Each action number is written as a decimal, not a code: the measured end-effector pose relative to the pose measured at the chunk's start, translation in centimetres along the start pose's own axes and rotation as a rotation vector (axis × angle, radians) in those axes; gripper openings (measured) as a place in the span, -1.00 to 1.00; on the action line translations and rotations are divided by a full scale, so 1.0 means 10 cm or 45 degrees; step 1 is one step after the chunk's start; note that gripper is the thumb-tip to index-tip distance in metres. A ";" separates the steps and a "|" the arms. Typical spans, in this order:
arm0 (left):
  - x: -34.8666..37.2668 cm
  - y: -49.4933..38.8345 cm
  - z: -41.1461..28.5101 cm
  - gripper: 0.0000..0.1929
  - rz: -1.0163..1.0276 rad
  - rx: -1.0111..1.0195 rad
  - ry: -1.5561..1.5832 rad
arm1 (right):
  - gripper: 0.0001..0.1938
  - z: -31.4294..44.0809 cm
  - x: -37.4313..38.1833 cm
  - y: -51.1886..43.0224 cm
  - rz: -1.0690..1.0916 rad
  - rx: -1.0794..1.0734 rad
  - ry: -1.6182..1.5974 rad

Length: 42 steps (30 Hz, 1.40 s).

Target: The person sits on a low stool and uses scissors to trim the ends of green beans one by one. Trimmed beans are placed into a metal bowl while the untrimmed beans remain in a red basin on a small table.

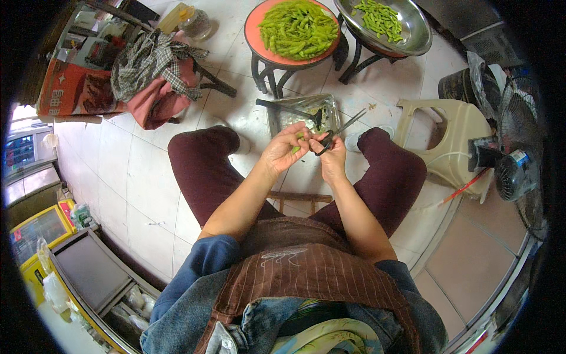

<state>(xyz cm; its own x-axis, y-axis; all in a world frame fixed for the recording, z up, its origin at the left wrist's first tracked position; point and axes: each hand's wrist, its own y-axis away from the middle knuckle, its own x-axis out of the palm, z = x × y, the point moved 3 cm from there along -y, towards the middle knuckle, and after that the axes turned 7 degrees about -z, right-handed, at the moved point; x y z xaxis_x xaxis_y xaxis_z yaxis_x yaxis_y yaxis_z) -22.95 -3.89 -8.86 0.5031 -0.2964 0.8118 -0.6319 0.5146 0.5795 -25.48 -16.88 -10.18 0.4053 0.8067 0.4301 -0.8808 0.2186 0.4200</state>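
Note:
My left hand (285, 148) holds a green bean pod (297, 144), likely edamame, between thumb and fingers. Close beside it, my right hand (332, 155) grips dark-handled scissors (328, 144), whose blades point up and to the right, away from me. Below both hands, on the floor, lies a plastic-lined tray (275, 116) with scraps in it and a black-handled tool (287, 107) resting across it. Beyond that, a heap of green pods (298, 28) covers most of an orange-topped stool (253, 33). A steel basin (418, 33) to its right contains a smaller pile of pods (381, 20).
A beige plastic stool (460, 119) lies on its side at right, near a standing fan (513, 172). On the left, checked and pink cloths (159, 75) drape over a stool beside a red printed box (73, 88). A clear jug (195, 24) stands behind.

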 end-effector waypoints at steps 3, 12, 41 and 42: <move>-0.02 0.07 -0.11 -0.67 -0.030 0.064 0.056 | -0.76 0.02 0.02 0.00 -0.042 -0.074 0.081; -0.17 0.06 -0.18 -0.85 -0.265 -0.171 -1.121 | -0.69 0.21 -0.03 -0.14 0.178 0.063 0.251; -0.70 -0.47 -0.53 -0.81 -0.357 -0.046 -2.066 | -0.44 -0.49 -0.32 -0.05 0.348 0.739 1.131; -0.78 -0.49 -0.53 -0.82 -0.374 -0.084 -2.079 | -0.43 -0.55 -0.35 -0.06 0.339 0.736 1.224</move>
<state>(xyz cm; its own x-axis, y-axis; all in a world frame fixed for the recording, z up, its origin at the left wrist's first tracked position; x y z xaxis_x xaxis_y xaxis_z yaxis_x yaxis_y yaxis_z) -20.69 0.14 -18.38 -0.5417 -0.8370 -0.0778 -0.5876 0.3109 0.7471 -27.70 -16.78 -16.32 -0.3494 0.9290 -0.1220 -0.5658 -0.1054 0.8178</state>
